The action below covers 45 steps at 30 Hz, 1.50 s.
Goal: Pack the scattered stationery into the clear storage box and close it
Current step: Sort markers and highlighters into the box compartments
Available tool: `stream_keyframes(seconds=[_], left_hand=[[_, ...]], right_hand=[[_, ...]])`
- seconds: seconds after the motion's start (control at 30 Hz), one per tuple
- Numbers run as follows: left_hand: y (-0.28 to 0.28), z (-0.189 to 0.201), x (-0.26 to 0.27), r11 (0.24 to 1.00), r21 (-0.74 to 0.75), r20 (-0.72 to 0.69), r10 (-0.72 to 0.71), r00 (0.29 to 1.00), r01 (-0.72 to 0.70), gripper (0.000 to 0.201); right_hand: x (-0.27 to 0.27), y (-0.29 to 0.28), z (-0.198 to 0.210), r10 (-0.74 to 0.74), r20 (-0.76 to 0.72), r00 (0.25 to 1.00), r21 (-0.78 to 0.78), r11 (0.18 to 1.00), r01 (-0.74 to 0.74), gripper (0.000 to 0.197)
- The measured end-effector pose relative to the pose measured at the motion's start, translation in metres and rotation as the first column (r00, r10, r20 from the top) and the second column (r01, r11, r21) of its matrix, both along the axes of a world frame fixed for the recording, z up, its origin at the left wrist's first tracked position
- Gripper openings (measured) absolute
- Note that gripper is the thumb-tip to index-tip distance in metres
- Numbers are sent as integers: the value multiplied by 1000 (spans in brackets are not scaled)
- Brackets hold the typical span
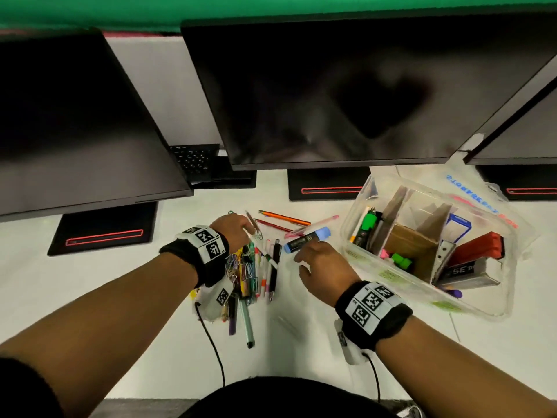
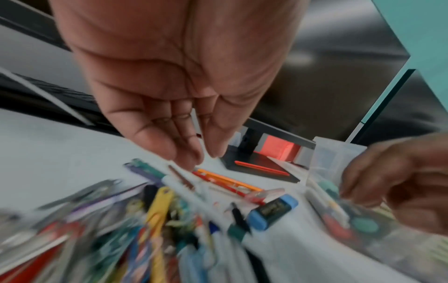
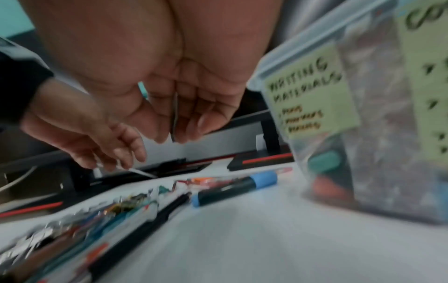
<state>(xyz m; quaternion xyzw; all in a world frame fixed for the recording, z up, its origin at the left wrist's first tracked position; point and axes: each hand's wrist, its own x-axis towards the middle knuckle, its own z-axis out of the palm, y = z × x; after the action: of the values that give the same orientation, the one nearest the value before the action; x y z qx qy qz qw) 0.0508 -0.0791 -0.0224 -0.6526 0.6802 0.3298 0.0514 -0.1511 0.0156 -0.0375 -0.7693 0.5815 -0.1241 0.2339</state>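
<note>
Hands hover empty, fingers loose: left hand (image 1: pixel 233 229) over pens (image 1: pixel 256 276), right hand (image 1: pixel 324 267) beside blue highlighter (image 1: pixel 307 239).

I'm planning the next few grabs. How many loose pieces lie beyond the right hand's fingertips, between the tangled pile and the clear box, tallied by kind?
Pencils: 2, the orange pencil and the red pencil
Pens: 1, the pink pen
Markers: 1, the blue-capped marker
Total: 4
</note>
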Motion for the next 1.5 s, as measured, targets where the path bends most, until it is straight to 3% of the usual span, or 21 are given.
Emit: stream_keyframes(seconds=[0.1, 0.2, 0.27, 0.33, 0.43, 0.5, 0.57, 0.77, 0.83, 0.93, 1.0, 1.07, 1.23, 1.5], left_hand=[[17, -14, 24, 999, 38, 49, -3, 999, 1, 31], [32, -25, 37, 996, 54, 65, -80, 995, 77, 36], [44, -27, 39, 981, 30, 79, -191, 978, 190, 49], [55, -27, 35, 930, -31, 140, -359, 923, 366, 59], [64, -29, 30, 802, -36, 301, -560, 772, 596, 62], [65, -35, 32, 766, 34, 357, -609, 708, 642, 66], [65, -41, 37, 757, 42, 371, -618, 693, 652, 69], [64, -46, 48, 813, -12, 354, -542, 762, 583, 53], [61, -46, 45, 817, -40, 365, -524, 770, 575, 44], [56, -41, 28, 858, -87, 291, -464, 837, 506, 36], [52, -40, 11, 896, -74, 235, -411, 881, 438, 30], [50, -41, -5, 929, -60, 206, -345, 916, 364, 28], [48, -48, -31, 975, 6, 183, -221, 958, 224, 42], [45, -49, -40, 997, 70, 108, 14, 994, -21, 43]], right_hand=[[18, -7, -14, -41, -34, 999, 203, 978, 47, 31], [41, -17, -19, -93, -30, 995, 216, 971, 97, 34], [57, -25, -26, 4, -107, 994, 215, 976, 20, 41], [70, -29, -38, 133, -235, 963, 231, 970, -78, 51], [74, -29, -52, 214, -356, 910, 277, 954, -116, 60], [66, -23, -56, 231, -372, 899, 322, 941, -109, 62], [55, -18, -59, 226, -379, 897, 337, 937, -93, 65], [25, -6, -64, 119, -317, 941, 317, 948, -13, 53], [20, -3, -63, 45, -256, 966, 236, 972, 17, 46], [21, -2, -61, -99, -155, 983, 56, 992, 109, 25], [23, -4, -54, -182, -147, 972, 20, 982, 187, 16], [28, -7, -49, -255, -149, 955, 47, 963, 265, 24], [39, -16, -51, -397, -193, 897, 295, 849, 439, 64], [43, -14, -59, -341, -334, 879, 290, 850, 440, 53]])
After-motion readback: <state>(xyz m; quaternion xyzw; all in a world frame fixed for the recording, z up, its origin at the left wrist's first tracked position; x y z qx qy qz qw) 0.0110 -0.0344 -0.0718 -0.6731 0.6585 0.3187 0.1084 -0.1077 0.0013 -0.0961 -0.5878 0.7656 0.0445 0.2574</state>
